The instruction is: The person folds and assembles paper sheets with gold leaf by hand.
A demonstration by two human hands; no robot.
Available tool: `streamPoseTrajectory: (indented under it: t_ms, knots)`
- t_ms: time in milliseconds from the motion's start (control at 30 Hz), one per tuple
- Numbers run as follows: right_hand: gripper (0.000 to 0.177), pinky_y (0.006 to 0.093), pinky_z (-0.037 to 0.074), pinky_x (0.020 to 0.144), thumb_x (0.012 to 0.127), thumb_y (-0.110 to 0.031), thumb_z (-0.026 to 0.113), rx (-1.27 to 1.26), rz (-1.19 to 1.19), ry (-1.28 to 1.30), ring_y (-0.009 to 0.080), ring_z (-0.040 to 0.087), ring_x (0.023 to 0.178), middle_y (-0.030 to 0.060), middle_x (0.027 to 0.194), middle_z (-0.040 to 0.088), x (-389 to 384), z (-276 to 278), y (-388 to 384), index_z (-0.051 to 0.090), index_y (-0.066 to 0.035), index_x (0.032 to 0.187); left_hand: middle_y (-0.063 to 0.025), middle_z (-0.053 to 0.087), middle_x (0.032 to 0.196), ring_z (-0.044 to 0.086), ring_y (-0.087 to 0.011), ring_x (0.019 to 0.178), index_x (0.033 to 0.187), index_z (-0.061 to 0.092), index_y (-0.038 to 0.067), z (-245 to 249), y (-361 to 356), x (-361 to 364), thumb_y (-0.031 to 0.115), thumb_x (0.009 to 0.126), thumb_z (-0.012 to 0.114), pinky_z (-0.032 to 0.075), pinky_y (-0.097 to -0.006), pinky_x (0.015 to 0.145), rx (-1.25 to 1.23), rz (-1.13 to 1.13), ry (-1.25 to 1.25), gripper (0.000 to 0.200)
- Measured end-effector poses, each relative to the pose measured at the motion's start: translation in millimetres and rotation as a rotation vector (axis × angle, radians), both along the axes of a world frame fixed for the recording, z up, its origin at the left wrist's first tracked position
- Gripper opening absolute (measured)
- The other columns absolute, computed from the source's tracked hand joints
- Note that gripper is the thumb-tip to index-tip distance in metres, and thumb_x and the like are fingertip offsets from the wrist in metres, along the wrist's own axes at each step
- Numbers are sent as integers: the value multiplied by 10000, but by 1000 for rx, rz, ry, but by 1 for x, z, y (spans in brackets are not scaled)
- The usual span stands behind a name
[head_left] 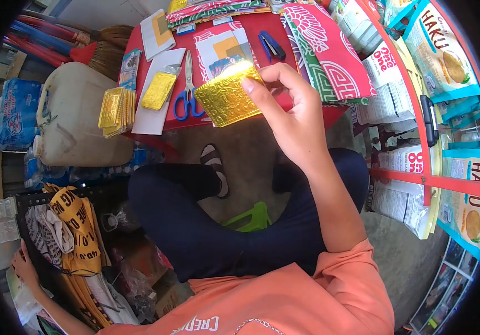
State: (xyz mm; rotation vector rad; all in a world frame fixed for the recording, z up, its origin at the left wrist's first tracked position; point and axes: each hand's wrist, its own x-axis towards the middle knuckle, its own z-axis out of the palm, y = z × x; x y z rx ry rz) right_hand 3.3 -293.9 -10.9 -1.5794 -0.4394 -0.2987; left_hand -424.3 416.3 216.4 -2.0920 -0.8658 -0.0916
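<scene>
My right hand [293, 106] is closed on a shiny gold foil packet [230, 92] with an embossed pattern, pinched by its right edge between thumb and fingers. The packet is tilted above the near edge of the red table [167, 146]. Just left of it lie blue-handled scissors [186, 100]. Another gold packet [159, 90] rests on a white paper strip [166, 114], beside a stack of gold packets [118, 110]. Far down at the left, my left hand [26, 269] reaches to the edge of a dark crate [25, 204], fingers stretched out beside clear plastic.
Red patterned paper [337, 50] and a blue stapler [271, 46] lie on the table. A beige jerrycan [78, 120] and brooms [103, 53] stand left. Snack packs [443, 50] hang on a red rack [427, 134] at right. A green stool [254, 218] is between my legs.
</scene>
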Motion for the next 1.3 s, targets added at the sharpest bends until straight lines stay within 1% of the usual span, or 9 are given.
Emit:
streamPoseTrajectory:
  t_ms: [433,533,633,733,867,967,1100,1233,1300]
  knots:
    - [252,282,484,696,939,-255,765,12,-7,-3,115,622,769,47,885,691,2,-2,-2,673,-21,953,-88,606,1355,530,-345,1240,1471,538,175,8,-10,6,605,1057,386,368,-541,1069,-38,94,129,616]
    - [246,270,479,687,937,-249,767,41,-13,24,97,617,759,34,870,686,4,-2,-3,674,-22,961,-113,525,1485,518,-372,1298,1617,339,223,-6,-48,31,328,1085,504,412,-500,1083,212,-164,-210,566]
    - [233,247,470,672,945,-236,757,70,1,113,69,606,745,15,851,680,7,-1,-8,675,-19,969,-149,526,1501,495,-363,1335,1556,424,98,-9,-133,89,406,1082,511,375,-470,1127,276,-344,-287,572]
    - [203,221,463,638,977,-210,719,126,1,146,41,604,736,3,827,688,7,1,-6,677,-11,972,-152,598,1405,547,-302,1270,1462,534,63,-37,-219,160,360,1084,533,400,-413,1106,-68,-763,-504,481]
    - [169,166,428,667,986,-167,730,123,51,205,-2,561,742,-34,838,646,8,6,-3,668,-11,969,-90,673,1232,609,-196,1153,1288,658,18,-137,-369,269,135,1015,599,439,-347,1051,-1109,-791,-764,302]
    - [166,173,369,612,974,-178,744,19,56,264,-16,508,701,-61,788,605,8,2,-1,676,-27,962,-138,639,1322,589,-271,1244,1385,577,13,-178,-452,348,171,823,840,428,-406,1076,-1290,-1216,-519,641]
    - [221,232,451,645,975,-220,723,-67,36,207,23,567,713,-13,780,658,7,-1,-1,677,-6,949,-179,619,1298,596,-345,1219,1423,561,62,-208,-510,399,260,752,900,462,-445,1059,-1277,-1486,-349,778]
    - [235,221,428,658,977,-229,726,-130,42,283,16,541,716,-35,769,641,6,-3,1,669,-9,918,-113,692,1156,688,-234,1018,1408,591,59,-225,-515,396,256,752,910,557,-373,911,-1626,-1237,-316,756]
    - [307,236,475,730,957,-252,755,-85,129,308,50,599,825,4,907,677,3,-5,5,664,4,1101,-105,707,1116,696,-193,975,1400,591,26,-231,-508,394,221,765,912,565,-330,879,-1693,-1263,-357,738]
